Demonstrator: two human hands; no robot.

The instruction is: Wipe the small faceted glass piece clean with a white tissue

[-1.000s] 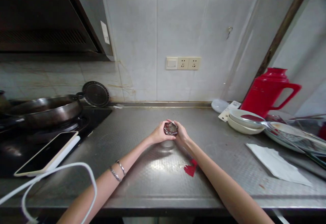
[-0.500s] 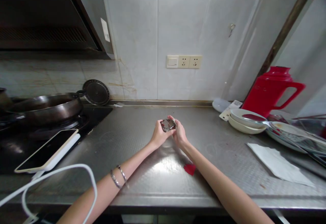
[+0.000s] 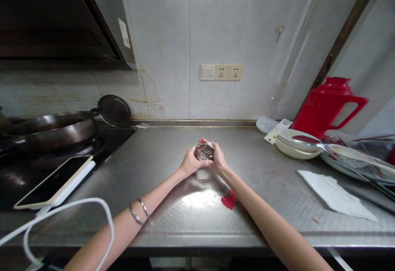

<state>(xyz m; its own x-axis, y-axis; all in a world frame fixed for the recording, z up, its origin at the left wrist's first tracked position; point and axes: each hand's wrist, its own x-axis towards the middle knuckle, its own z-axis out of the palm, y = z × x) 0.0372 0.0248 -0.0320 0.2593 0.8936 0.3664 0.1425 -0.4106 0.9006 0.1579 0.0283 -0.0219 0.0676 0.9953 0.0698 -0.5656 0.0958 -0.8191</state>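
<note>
My left hand (image 3: 191, 161) and my right hand (image 3: 219, 158) are both closed around a small, round, shiny object (image 3: 205, 152). It is clear and greyish like glass, with dark and reddish patches; its exact kind I cannot make out. The fingers cup it from both sides over the middle of the steel counter (image 3: 173, 139), its round top facing up. Beside my right forearm lies a small scrap of red material (image 3: 228, 200) on the counter.
On the left, a pan (image 3: 58, 131) sits on the black stove, with a phone (image 3: 55, 180) and white cable (image 3: 92, 201) in front. To the right are stacked bowls (image 3: 296, 151), plates (image 3: 354, 160), a red thermos (image 3: 324, 108) and a white napkin (image 3: 336, 195).
The round object has tilted or turned slightly between my hands, and my grip has shifted a little. The whole view has moved slightly.
</note>
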